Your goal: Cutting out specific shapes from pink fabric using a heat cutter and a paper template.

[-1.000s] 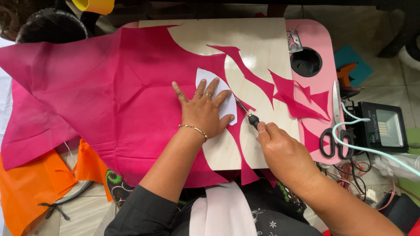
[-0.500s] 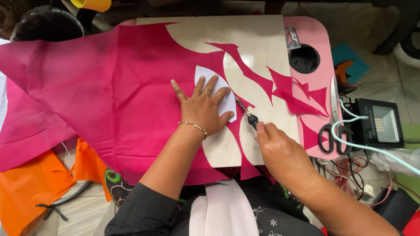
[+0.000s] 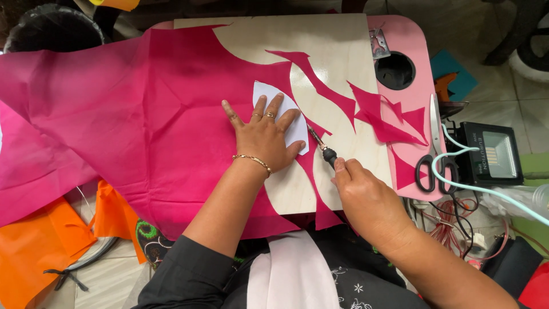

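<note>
A large sheet of pink fabric (image 3: pixel 131 120) lies spread over a light wooden board (image 3: pixel 337 51). My left hand (image 3: pixel 264 137) presses flat on a white paper template (image 3: pixel 269 94) that rests on the fabric, fingers spread. My right hand (image 3: pixel 366 197) grips a pen-like hot cutting tool (image 3: pixel 321 147), whose tip touches the fabric at the template's right edge. Curved pink offcuts (image 3: pixel 326 91) lie on the board to the right.
Black-handled scissors (image 3: pixel 430 154) lie on the pink table edge (image 3: pixel 403 34) beside a round hole (image 3: pixel 394 70). A small black floodlight (image 3: pixel 492 151) and cables sit at right. Orange fabric (image 3: pixel 40 240) lies lower left. A black bin (image 3: pixel 51 26) stands top left.
My left hand stays pressed on the template. My right hand and the tool have hardly shifted along the template's edge.
</note>
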